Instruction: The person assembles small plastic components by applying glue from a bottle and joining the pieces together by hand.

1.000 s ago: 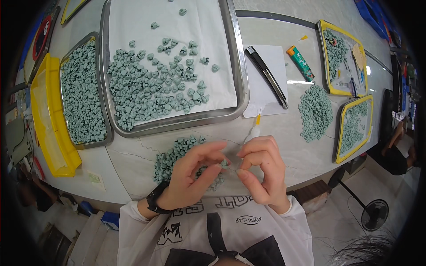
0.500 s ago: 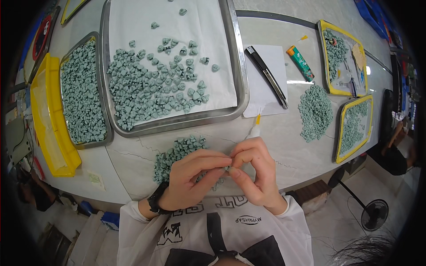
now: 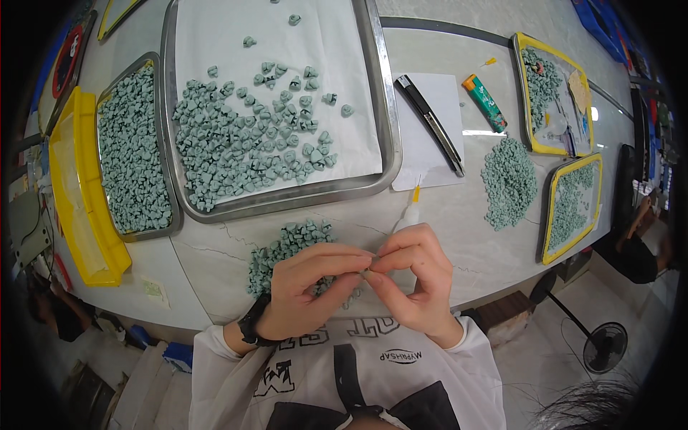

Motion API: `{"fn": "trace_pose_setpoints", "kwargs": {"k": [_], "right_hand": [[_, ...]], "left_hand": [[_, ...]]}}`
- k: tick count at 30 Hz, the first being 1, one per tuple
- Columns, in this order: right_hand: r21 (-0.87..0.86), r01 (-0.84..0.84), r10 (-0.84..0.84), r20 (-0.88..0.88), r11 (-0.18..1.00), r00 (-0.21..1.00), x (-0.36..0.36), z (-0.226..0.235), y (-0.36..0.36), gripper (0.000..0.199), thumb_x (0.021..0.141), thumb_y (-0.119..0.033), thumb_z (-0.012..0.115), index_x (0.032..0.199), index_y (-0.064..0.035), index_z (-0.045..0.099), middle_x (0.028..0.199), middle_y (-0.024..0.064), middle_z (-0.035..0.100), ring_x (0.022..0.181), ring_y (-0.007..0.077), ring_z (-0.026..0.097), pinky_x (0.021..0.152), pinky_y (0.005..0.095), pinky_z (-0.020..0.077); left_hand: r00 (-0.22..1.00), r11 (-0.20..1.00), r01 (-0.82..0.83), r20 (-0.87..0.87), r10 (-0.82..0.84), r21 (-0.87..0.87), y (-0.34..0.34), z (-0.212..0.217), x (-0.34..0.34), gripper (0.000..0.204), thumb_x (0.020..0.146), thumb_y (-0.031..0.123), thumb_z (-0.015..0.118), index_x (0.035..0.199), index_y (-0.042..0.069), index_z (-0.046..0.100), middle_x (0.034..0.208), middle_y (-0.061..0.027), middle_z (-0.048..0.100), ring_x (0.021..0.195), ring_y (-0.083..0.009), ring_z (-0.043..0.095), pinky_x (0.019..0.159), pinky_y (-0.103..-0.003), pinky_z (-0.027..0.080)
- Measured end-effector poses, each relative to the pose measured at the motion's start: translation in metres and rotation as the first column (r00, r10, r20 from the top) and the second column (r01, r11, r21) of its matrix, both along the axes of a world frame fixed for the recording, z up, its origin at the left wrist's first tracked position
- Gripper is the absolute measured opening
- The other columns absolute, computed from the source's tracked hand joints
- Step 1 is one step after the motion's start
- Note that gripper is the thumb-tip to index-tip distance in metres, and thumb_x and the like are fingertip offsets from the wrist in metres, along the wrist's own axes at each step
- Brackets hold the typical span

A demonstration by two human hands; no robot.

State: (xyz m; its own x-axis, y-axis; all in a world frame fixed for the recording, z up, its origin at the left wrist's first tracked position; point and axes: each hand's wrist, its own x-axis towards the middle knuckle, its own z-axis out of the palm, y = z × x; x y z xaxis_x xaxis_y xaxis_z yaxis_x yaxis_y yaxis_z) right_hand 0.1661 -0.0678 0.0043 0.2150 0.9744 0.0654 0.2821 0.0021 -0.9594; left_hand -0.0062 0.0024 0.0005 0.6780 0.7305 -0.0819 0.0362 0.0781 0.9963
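Note:
My left hand (image 3: 308,287) and my right hand (image 3: 416,279) meet fingertip to fingertip above the near edge of the pale table (image 3: 459,236), pinching one small grey-green piece (image 3: 367,272) between them. My right hand also holds a small white tube with a yellow nozzle (image 3: 410,211) that sticks up from its fingers. Just behind my left hand lies a loose heap of grey-green pieces (image 3: 290,247). A black watch band sits on my left wrist.
A large steel tray (image 3: 383,122) lined with white paper holds several pieces. A smaller steel tray (image 3: 132,154) and a yellow bin (image 3: 79,193) stand left. Right: a black utility knife (image 3: 430,122) on paper, an orange-green tube (image 3: 484,104), another heap (image 3: 509,179), two yellow-rimmed trays (image 3: 534,93).
My hands have drawn closer together, and the fingertips now touch around the small piece. The white tube has stayed in my right hand.

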Motion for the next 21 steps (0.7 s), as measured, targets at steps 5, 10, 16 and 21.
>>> {"fn": "trace_pose_setpoints", "kwargs": {"k": [5,10,16,21], "right_hand": [[0.014,0.029,-0.029,0.015,0.999,0.999,-0.0006,-0.0013,-0.0005,0.019,0.066,0.003,0.074,0.081,-0.0036,0.063,0.088,0.0088,0.058,0.077,0.0201,0.055,0.068,0.0293,0.0436],[0.034,0.008,-0.009,0.016,0.999,1.000,0.0018,-0.0022,-0.0006,0.021,0.065,0.003,0.074,0.082,-0.0036,0.064,0.088,0.0086,0.058,0.077,0.0200,0.055,0.068,0.0294,0.0435],[0.053,0.007,-0.008,0.014,0.999,1.000,0.0016,-0.0011,-0.0012,0.021,0.065,0.004,0.072,0.083,-0.0031,0.064,0.088,0.0091,0.059,0.077,0.0202,0.055,0.067,0.0296,0.0431],[0.081,0.005,-0.006,0.021,0.997,1.000,0.0014,-0.0022,-0.0013,0.021,0.065,0.005,0.071,0.083,-0.0023,0.064,0.087,0.0090,0.059,0.077,0.0202,0.055,0.067,0.0298,0.0427]], "left_hand": [[1.000,1.000,0.003,-0.010,-0.003,-0.003,0.0000,0.0004,0.0000,0.027,0.080,-0.011,0.062,0.105,-0.003,0.066,0.107,-0.0176,0.064,0.093,-0.0202,0.065,0.078,-0.028,0.053],[1.000,1.000,0.019,-0.014,-0.019,-0.011,-0.0003,-0.0009,-0.0017,0.026,0.081,-0.011,0.062,0.105,-0.003,0.066,0.107,-0.0177,0.064,0.092,-0.0200,0.065,0.078,-0.027,0.053],[1.000,0.997,0.022,0.006,-0.022,-0.075,0.0004,-0.0011,-0.0015,0.027,0.081,-0.011,0.063,0.106,-0.002,0.066,0.106,-0.0172,0.064,0.092,-0.0201,0.066,0.077,-0.028,0.053],[1.000,1.000,0.005,-0.005,-0.005,-0.005,0.0006,-0.0020,-0.0009,0.027,0.079,-0.011,0.064,0.105,-0.002,0.067,0.105,-0.0157,0.065,0.088,-0.0185,0.065,0.074,-0.027,0.052]]}}
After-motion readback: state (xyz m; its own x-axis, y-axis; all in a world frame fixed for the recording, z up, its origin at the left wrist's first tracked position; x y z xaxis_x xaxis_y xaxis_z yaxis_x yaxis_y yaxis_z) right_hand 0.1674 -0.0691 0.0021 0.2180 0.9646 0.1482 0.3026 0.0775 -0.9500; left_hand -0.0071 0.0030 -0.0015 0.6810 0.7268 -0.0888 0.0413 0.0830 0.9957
